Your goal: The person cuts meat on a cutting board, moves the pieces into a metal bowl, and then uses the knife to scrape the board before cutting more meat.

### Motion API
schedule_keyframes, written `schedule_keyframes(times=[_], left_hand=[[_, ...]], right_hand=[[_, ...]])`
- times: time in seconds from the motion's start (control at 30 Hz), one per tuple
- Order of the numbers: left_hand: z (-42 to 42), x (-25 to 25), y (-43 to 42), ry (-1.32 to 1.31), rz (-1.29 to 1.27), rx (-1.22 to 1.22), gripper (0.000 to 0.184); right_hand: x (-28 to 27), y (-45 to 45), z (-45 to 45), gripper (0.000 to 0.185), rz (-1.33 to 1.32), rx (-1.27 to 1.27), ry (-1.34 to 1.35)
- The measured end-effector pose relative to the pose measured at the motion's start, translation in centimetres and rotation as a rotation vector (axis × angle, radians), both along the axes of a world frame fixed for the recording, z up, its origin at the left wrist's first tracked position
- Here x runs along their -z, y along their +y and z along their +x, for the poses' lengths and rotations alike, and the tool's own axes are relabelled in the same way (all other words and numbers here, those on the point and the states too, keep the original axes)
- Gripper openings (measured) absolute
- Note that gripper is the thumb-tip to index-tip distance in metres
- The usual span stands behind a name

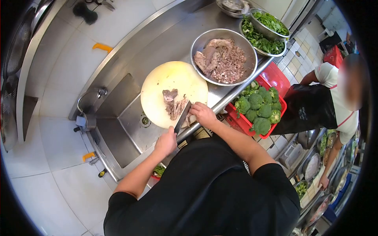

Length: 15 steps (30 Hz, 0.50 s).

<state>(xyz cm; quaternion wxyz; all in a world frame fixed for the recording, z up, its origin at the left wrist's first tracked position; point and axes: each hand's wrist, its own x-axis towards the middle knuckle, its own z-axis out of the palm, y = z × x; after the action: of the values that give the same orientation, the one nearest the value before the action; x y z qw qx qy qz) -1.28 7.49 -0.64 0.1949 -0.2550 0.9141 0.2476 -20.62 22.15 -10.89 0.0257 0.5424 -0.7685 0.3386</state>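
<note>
My left hand (167, 141) is closed round the handle of a knife (182, 117), whose dark blade points up and away across the round, pale yellow cutting board (157, 82). Beside the blade, the curled fingers of my right hand (203, 114) hold a piece of meat at the board's near right edge. Chopped brown meat (172, 110) lies on the board, left of the blade. A steel bowl (194, 59) behind the board holds larger meat pieces and a heap of chopped meat (230, 65).
The board rests over a steel sink (118, 118). At right are a red basket (239, 118) of broccoli (256, 101) and bowls of leafy greens (269, 23). Another person (327, 90) stands at the right, one hand near a counter with several bowls.
</note>
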Motion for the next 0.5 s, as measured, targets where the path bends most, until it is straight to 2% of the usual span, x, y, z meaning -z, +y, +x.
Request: schedule_keyframes(times=[0.03,0.13,0.27,0.37,0.5], left_hand=[[0.7,-0.2,0.4,-0.041,-0.010,-0.017,0.032],[-2.3,1.3,0.4,0.125,0.003,-0.058,0.028],[-6.7,2.3,-1.0,0.120,0.006,-0.014,0.029],[-7.7,0.2,-1.3,0.098,0.004,0.005,0.029],[-6.7,-1.2,-0.8,0.045,0.004,0.011,0.029]], right_hand=[[0.0,0.0,0.2,0.016,0.002,0.004,-0.024],[-0.2,0.3,0.3,0.016,-0.005,-0.005,-0.053],[-0.6,0.6,-0.1,0.020,0.016,-0.056,-0.071],[-0.5,1.0,-0.6,0.020,0.029,-0.082,-0.091],[0.2,0.5,-0.2,0.019,0.021,0.016,-0.161]])
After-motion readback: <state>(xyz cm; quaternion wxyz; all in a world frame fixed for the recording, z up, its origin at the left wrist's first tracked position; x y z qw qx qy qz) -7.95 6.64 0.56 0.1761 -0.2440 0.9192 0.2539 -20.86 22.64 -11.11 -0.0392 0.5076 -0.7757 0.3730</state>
